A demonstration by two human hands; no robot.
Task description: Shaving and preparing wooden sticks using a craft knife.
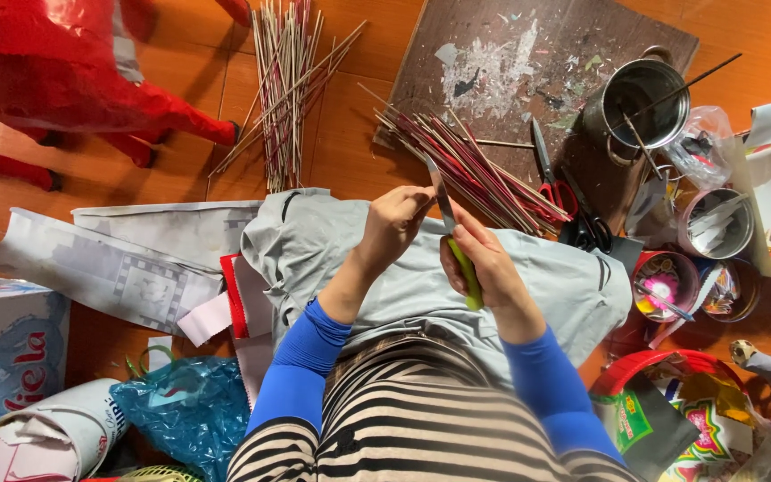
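— Holding what, exactly, over that grey cloth?

— A knife with a yellow-green handle: the right hand is closed round the handle, blade pointing up and away from the cloth. The left hand is pinched shut near the blade; whether it grips a thin stick I cannot tell.

— And the sticks?

— One bundle of sticks lies just beyond the cloth, half on the dark board. A second pile sits on the floor, well left of the board.

— Anything else by the board?

— Red-handled scissors rest on its near edge, beside the bundle. A metal pot stands on its right corner with sticks poking out. Right of the cloth are small tins; left of it, newspaper.
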